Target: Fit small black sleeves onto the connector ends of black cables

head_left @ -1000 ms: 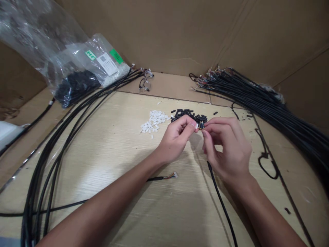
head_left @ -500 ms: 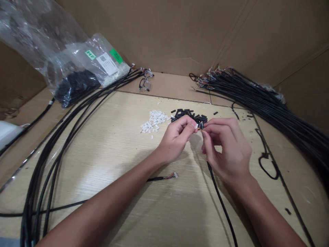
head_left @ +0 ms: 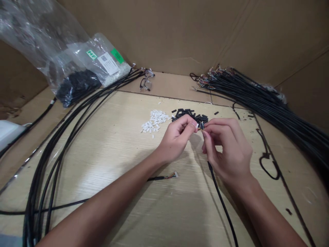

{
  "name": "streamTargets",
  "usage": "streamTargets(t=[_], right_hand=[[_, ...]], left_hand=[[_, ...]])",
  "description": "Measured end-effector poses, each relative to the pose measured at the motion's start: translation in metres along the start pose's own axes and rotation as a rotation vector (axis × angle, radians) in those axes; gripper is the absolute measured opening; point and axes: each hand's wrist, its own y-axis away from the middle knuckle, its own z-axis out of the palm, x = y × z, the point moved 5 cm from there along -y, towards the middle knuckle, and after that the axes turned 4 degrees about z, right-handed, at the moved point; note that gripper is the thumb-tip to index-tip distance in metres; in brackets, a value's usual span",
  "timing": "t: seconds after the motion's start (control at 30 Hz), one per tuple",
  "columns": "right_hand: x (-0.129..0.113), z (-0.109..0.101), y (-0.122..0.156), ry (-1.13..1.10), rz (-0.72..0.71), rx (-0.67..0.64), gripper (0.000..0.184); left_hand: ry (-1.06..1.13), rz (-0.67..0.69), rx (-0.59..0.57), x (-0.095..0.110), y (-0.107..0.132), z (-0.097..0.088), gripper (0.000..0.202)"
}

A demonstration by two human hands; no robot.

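My left hand (head_left: pixel 180 136) pinches a small white connector (head_left: pixel 197 126) between thumb and forefinger. Close against it, my right hand (head_left: pixel 226 145) grips the thin coloured wires at the end of a black cable (head_left: pixel 221 199), which runs down from under the palm to the bottom edge. A yellow wire shows between the fingertips; how far it sits in the connector is too small to tell. Just behind the hands lie a pile of short black tubes (head_left: pixel 186 113) and a pile of white connectors (head_left: pixel 156 118). Another cable end with a white connector (head_left: pixel 176 174) lies below my left forearm.
Black cables (head_left: pixel 61 144) curve along the left. A thick bundle of cables with bare wire ends (head_left: pixel 257 92) lies at the right. Plastic bags (head_left: pixel 84 68) of parts stand back left, near glasses (head_left: pixel 146 84). Cardboard walls (head_left: pixel 167 31) enclose the table (head_left: pixel 102 137).
The view has shifted very slightly. Both hands keep their pinch on the connector and wires, with almost no visible movement.
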Motion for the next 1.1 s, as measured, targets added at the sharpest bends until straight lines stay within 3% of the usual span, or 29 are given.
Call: streamTargets(t=[1.1], right_hand=[[-0.0010,0.0031,0.0000,0.049,-0.045,0.004,0.024]], left_hand=[[-0.104,0.087,0.045,0.0068,-0.0021,-0.0003,0.037]])
